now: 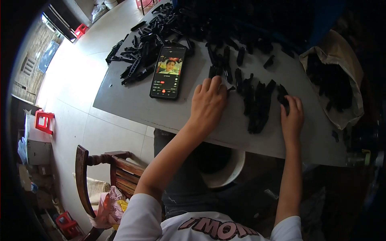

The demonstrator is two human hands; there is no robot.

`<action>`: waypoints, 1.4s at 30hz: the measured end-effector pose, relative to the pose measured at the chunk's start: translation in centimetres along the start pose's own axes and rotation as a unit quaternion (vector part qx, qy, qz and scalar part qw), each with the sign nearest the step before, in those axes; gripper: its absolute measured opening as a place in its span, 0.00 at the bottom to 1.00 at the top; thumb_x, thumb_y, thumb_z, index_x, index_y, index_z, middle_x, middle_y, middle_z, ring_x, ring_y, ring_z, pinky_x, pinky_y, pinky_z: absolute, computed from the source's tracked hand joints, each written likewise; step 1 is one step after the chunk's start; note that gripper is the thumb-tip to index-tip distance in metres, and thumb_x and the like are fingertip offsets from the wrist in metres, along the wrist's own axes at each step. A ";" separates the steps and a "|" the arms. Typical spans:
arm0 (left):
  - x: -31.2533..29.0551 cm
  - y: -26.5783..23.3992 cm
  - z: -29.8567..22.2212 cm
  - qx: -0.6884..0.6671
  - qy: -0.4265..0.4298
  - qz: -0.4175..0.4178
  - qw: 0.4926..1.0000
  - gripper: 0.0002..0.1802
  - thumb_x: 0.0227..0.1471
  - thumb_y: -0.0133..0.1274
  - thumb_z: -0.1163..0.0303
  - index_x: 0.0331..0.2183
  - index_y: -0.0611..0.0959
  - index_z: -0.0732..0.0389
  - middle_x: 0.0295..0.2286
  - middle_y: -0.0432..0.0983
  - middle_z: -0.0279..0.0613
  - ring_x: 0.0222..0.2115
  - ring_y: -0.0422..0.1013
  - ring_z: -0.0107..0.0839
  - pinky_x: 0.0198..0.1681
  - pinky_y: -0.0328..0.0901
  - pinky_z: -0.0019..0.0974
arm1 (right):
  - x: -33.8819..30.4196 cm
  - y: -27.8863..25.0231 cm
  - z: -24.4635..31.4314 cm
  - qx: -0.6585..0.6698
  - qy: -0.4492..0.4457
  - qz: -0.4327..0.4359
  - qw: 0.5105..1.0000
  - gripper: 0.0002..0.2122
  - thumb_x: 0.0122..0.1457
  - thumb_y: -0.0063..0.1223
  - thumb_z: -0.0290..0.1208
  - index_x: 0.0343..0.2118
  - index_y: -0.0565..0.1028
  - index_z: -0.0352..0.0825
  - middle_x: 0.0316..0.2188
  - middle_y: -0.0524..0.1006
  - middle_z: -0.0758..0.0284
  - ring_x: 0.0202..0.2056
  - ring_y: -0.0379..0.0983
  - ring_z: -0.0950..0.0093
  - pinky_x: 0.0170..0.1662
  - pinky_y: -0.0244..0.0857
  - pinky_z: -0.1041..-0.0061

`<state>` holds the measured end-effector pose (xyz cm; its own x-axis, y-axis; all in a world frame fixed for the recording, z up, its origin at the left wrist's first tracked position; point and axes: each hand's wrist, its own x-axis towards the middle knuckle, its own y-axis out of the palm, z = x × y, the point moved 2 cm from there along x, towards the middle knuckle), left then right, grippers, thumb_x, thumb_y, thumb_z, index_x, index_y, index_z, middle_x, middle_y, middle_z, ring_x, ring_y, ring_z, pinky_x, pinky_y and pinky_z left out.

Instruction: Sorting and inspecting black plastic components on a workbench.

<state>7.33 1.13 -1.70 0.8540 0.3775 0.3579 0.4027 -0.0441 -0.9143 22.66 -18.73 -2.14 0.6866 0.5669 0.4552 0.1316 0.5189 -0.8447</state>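
My left hand [209, 99] is on the grey table, its fingers bent and closed around the near end of a dark plastic piece [216, 71]. What lies under the fingertips is partly hidden. Farther right, my right hand [292, 116] pinches a narrow black plastic piece [282, 95] between thumb and fingers. Between the two hands lies a loose pile of long black plastic pieces [257, 104], side by side and pointing toward me. More single pieces [240, 56] are scattered just beyond it.
A lit phone [168, 72] lies left of my left hand. Behind it is a big heap of black pieces [146, 50]. An open sack [331, 84] of dark pieces stands at the right. Below the table edge is a pale basin [237, 170]; a wooden chair [114, 168] stands left.
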 end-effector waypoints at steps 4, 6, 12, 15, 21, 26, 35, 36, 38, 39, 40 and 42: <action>-2.0 -1.7 0.2 -0.126 0.012 -0.088 0.988 0.13 0.38 0.55 0.71 0.31 0.75 0.62 0.34 0.66 0.43 0.36 0.65 0.40 0.37 0.61 0.37 | -1.0 0.4 -1.0 0.001 0.010 -0.013 1.000 0.09 0.54 0.50 0.23 0.39 0.71 0.32 0.36 0.71 0.65 0.37 0.72 0.67 0.38 0.66 0.72; -2.8 -2.3 0.5 -0.186 -0.007 -0.091 0.978 0.12 0.39 0.56 0.72 0.31 0.75 0.63 0.32 0.68 0.44 0.34 0.67 0.40 0.35 0.63 0.37 | -1.0 0.1 -2.0 0.172 0.046 -0.047 0.983 0.07 0.54 0.51 0.24 0.36 0.72 0.31 0.30 0.72 0.68 0.28 0.71 0.76 0.31 0.65 0.79; -4.6 -1.5 0.8 -0.456 -0.151 0.016 0.877 0.11 0.46 0.56 0.72 0.32 0.73 0.65 0.23 0.74 0.42 0.23 0.70 0.25 0.27 0.64 0.27 | -2.1 -2.0 -3.1 0.398 0.310 0.078 0.860 0.07 0.54 0.53 0.25 0.35 0.73 0.32 0.26 0.73 0.73 0.21 0.66 0.85 0.23 0.57 0.86; -5.0 -0.9 0.8 -0.476 -0.162 0.008 0.864 0.12 0.47 0.56 0.72 0.34 0.74 0.65 0.23 0.73 0.38 0.25 0.68 0.20 0.29 0.63 0.24 | -2.6 -2.8 -3.0 0.448 0.325 0.104 0.826 0.09 0.54 0.52 0.27 0.38 0.73 0.32 0.28 0.74 0.70 0.22 0.67 0.84 0.23 0.59 0.85; -5.1 -0.2 0.7 -0.487 -0.164 0.019 0.857 0.11 0.47 0.56 0.73 0.33 0.73 0.65 0.22 0.69 0.33 0.22 0.62 0.17 0.26 0.58 0.21 | -3.9 -2.8 -4.2 0.541 0.339 0.093 0.764 0.11 0.56 0.49 0.27 0.41 0.72 0.30 0.31 0.75 0.66 0.26 0.69 0.82 0.27 0.62 0.83; -5.4 0.4 0.9 -0.507 -0.157 0.002 0.847 0.11 0.47 0.55 0.73 0.34 0.73 0.66 0.23 0.70 0.35 0.24 0.64 0.18 0.29 0.60 0.22 | -4.8 -2.8 -5.3 0.588 0.339 0.064 0.732 0.11 0.56 0.48 0.27 0.42 0.72 0.30 0.31 0.75 0.65 0.27 0.70 0.80 0.30 0.63 0.81; -5.5 0.2 0.7 -0.463 -0.165 0.012 0.871 0.11 0.48 0.55 0.72 0.34 0.73 0.65 0.24 0.71 0.36 0.25 0.66 0.21 0.30 0.61 0.23 | -5.8 -5.8 -8.8 0.213 0.269 -0.239 0.908 0.13 0.57 0.48 0.27 0.44 0.70 0.30 0.39 0.71 0.62 0.38 0.69 0.72 0.39 0.65 0.76; -5.4 0.2 0.5 -0.466 -0.160 0.013 0.870 0.11 0.48 0.55 0.72 0.34 0.73 0.65 0.24 0.71 0.36 0.25 0.66 0.21 0.30 0.61 0.23 | -5.1 -5.6 -7.9 0.138 0.204 -0.198 0.949 0.14 0.57 0.48 0.28 0.45 0.69 0.30 0.40 0.70 0.61 0.39 0.69 0.71 0.41 0.64 0.75; -5.4 -0.1 0.2 -0.445 -0.147 -0.016 0.883 0.13 0.50 0.52 0.71 0.38 0.71 0.64 0.23 0.70 0.34 0.23 0.64 0.19 0.28 0.59 0.21 | -2.6 -3.1 -5.5 0.142 0.127 -0.074 0.979 0.15 0.55 0.50 0.29 0.45 0.69 0.30 0.42 0.69 0.60 0.39 0.69 0.68 0.40 0.64 0.75; -5.2 -0.3 -0.4 -0.458 -0.133 -0.010 0.879 0.13 0.50 0.52 0.71 0.38 0.71 0.64 0.23 0.70 0.34 0.23 0.64 0.19 0.28 0.59 0.21 | -1.6 -1.3 -4.9 0.093 0.093 -0.112 0.985 0.15 0.54 0.52 0.31 0.43 0.70 0.32 0.41 0.70 0.60 0.39 0.70 0.68 0.38 0.65 0.74; -5.5 -0.6 -0.3 -0.492 -0.155 -0.004 0.857 0.14 0.53 0.49 0.70 0.41 0.69 0.64 0.24 0.68 0.33 0.24 0.62 0.18 0.28 0.57 0.21 | -0.3 -0.3 -2.9 0.028 0.112 -0.065 0.991 0.15 0.53 0.53 0.32 0.42 0.71 0.32 0.40 0.71 0.61 0.38 0.70 0.69 0.37 0.65 0.73; -6.1 -0.9 -0.2 -0.532 -0.164 0.006 0.831 0.15 0.56 0.46 0.68 0.43 0.68 0.64 0.24 0.66 0.31 0.24 0.60 0.17 0.28 0.55 0.20 | 1.3 0.2 -1.2 -0.046 0.138 -0.028 0.989 0.14 0.53 0.54 0.33 0.41 0.72 0.32 0.39 0.72 0.62 0.37 0.70 0.70 0.36 0.66 0.72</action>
<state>1.87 -1.32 -3.04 0.7947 0.5949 0.1205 0.6069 -0.7764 -0.1699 24.45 -18.65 -2.03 0.8440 0.3355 0.4184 0.2304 0.4776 -0.8478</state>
